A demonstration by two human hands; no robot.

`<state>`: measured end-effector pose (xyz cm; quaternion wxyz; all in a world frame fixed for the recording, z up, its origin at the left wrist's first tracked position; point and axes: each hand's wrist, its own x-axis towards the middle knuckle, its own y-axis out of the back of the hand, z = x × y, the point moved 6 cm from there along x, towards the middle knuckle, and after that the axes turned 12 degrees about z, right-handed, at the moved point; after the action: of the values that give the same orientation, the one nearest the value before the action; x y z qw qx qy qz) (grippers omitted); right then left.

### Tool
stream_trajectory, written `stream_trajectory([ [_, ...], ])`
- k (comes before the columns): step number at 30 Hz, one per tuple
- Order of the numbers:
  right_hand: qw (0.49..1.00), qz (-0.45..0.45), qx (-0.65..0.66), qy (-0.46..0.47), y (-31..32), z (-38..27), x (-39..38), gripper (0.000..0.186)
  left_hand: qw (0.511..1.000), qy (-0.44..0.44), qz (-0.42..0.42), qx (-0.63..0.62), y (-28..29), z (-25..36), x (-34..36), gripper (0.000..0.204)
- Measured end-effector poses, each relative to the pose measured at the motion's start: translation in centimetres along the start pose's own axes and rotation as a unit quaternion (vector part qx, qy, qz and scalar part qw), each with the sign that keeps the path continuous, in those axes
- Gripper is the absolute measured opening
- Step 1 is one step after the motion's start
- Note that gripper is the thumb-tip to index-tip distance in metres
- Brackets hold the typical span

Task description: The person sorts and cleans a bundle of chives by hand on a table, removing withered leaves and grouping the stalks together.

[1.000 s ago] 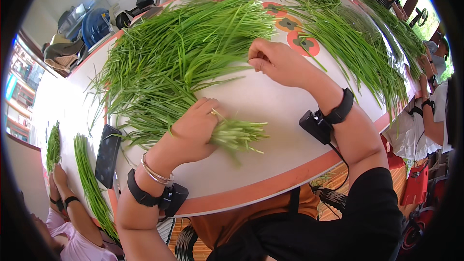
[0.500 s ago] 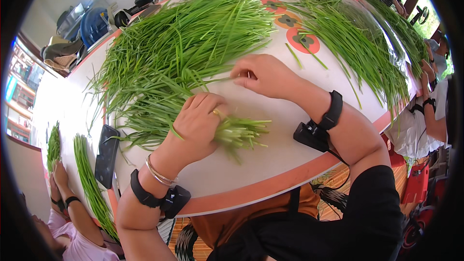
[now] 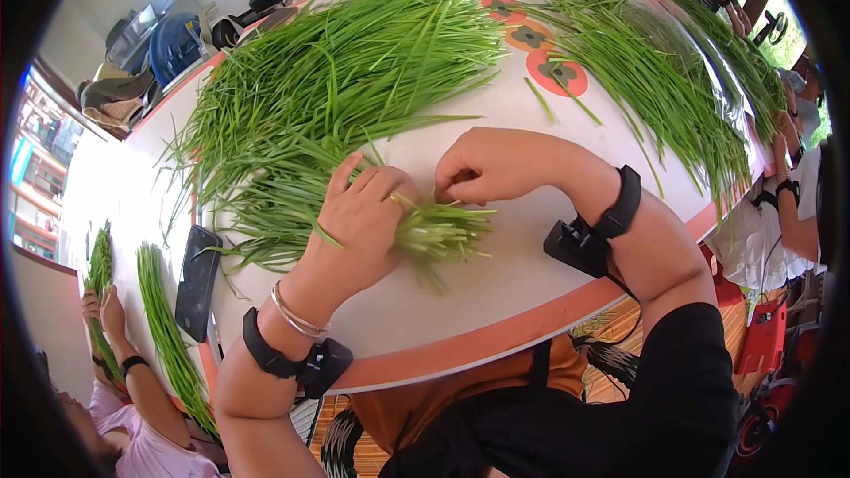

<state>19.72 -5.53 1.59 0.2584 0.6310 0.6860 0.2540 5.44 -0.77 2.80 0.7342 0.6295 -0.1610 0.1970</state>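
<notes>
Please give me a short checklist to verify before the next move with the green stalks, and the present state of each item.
1. Left hand grips the bunch of green stalks: ok.
2. Right hand reaches the bunch: ok, its fingertips pinch at the stalks beside the left hand.
3. Cut ends of the bunch line up: not ok, they stick out unevenly.
4. Loose pile of stalks is within reach: ok, just behind both hands.
5. Black phone is apart from the bunch: ok, at the table edge.
</notes>
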Motion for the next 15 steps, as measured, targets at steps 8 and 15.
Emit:
stream_trajectory([
  [8,0.924,0.336,-0.182,-0.029,3.8,4.4,0.5,0.022,0.987,0.036,-0.045,-0.152,0.9,-0.2,0.1,0.053],
  [15,0.888,0.388,-0.238,0.066,4.1,3.6,0.8,0.016,0.991,0.018,-0.067,-0.115,0.5,-0.5,-0.4,0.05],
])
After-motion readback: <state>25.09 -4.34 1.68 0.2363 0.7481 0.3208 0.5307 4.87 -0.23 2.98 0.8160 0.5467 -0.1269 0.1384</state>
